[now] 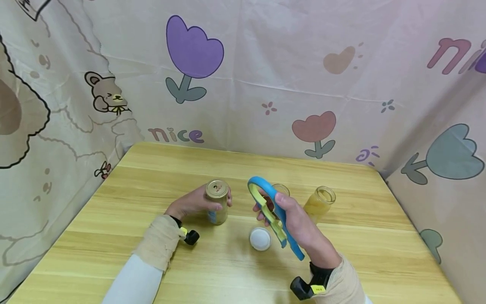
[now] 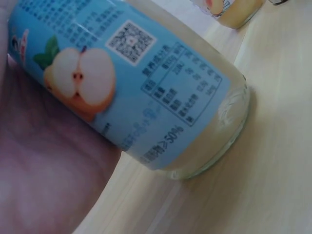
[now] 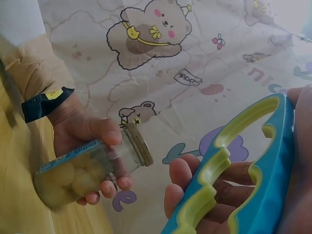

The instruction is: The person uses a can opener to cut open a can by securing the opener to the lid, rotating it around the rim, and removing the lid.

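Observation:
My left hand (image 1: 195,199) grips a lidded glass jar (image 1: 217,213), fingers and thumb around its side. The jar's gold metal lid (image 1: 217,188) is on. Pale round fruit shows through the glass (image 3: 73,178) in the right wrist view, and its blue label (image 2: 122,63) carries a halved-fruit picture in the left wrist view. My right hand (image 1: 303,223) holds a blue and yellow-green jar opener (image 1: 279,217) with a notched inner edge, raised over the table to the right of the jar. The opener is apart from the lid.
A white round lid (image 1: 260,239) lies on the wooden table (image 1: 212,270) between the hands. One open glass jar with yellowish contents (image 1: 317,204) stands at the right. Another glass jar (image 1: 282,189) is partly hidden behind the right hand. A printed curtain (image 1: 250,76) hangs around the table.

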A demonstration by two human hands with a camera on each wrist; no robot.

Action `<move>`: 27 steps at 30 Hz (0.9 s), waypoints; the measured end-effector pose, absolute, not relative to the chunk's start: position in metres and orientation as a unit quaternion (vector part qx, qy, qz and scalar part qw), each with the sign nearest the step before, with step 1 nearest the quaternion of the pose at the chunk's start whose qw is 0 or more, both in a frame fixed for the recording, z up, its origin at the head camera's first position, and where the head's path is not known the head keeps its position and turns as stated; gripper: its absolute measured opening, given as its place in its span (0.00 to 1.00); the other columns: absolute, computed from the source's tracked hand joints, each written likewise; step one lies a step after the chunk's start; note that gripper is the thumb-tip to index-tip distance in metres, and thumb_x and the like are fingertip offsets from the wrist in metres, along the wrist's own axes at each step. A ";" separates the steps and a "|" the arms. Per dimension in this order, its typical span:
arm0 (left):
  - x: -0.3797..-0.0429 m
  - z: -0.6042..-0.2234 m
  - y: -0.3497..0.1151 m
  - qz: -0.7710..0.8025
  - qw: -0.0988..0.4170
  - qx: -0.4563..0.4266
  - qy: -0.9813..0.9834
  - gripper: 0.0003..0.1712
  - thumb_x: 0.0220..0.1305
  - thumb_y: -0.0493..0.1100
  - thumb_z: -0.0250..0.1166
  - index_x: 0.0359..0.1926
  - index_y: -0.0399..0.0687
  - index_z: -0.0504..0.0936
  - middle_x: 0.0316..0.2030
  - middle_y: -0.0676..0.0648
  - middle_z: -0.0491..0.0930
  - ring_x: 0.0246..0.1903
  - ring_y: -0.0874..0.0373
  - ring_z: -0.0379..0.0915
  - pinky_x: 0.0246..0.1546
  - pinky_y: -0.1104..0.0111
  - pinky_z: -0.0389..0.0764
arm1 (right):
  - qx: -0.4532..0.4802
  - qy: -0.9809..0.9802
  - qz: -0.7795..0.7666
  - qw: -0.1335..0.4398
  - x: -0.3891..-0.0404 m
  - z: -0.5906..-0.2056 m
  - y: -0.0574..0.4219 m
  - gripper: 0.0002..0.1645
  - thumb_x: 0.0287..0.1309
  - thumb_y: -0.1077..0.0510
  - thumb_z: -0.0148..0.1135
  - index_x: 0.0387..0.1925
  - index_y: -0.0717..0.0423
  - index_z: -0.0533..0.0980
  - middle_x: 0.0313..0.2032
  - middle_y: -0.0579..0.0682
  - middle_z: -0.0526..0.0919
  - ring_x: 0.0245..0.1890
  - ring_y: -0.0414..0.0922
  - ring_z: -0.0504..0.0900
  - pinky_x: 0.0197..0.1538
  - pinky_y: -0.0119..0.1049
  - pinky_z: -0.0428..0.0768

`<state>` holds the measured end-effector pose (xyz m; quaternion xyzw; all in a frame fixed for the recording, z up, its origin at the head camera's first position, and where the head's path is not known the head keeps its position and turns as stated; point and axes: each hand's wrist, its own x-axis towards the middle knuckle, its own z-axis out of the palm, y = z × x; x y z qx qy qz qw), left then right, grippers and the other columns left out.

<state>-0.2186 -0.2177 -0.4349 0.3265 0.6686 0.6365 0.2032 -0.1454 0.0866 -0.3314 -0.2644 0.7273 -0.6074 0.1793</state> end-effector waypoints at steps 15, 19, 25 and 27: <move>-0.219 -0.435 -0.206 0.627 0.201 0.329 0.678 0.20 0.66 0.38 0.67 0.55 0.36 0.74 0.47 0.52 0.83 0.54 0.55 0.79 0.68 0.55 0.69 | -0.249 0.766 -0.570 0.161 -0.143 -0.335 0.080 0.50 0.73 0.25 0.29 0.56 0.68 0.70 0.35 0.54 0.76 0.28 0.38 0.73 0.31 0.31 0.76; -0.218 -0.435 -0.200 0.625 0.201 0.323 0.682 0.22 0.66 0.42 0.68 0.56 0.37 0.75 0.47 0.51 0.82 0.54 0.54 0.79 0.69 0.54 0.69 | -0.273 0.762 -0.566 0.156 -0.143 -0.340 0.077 0.54 0.71 0.19 0.28 0.53 0.67 0.68 0.32 0.53 0.72 0.27 0.36 0.70 0.27 0.28 0.70; -0.215 -0.433 -0.198 0.627 0.201 0.320 0.681 0.23 0.65 0.44 0.70 0.56 0.38 0.75 0.47 0.53 0.82 0.54 0.55 0.79 0.68 0.57 0.70 | -0.272 0.772 -0.555 0.148 -0.144 -0.341 0.074 0.46 0.75 0.25 0.29 0.49 0.64 0.69 0.32 0.53 0.71 0.26 0.36 0.69 0.27 0.25 0.68; -0.214 -0.434 -0.198 0.629 0.202 0.320 0.679 0.22 0.66 0.43 0.69 0.56 0.39 0.75 0.47 0.53 0.82 0.54 0.56 0.79 0.68 0.58 0.71 | -0.262 0.787 -0.542 0.137 -0.145 -0.340 0.072 0.41 0.78 0.29 0.32 0.47 0.63 0.71 0.31 0.53 0.72 0.26 0.38 0.70 0.28 0.26 0.70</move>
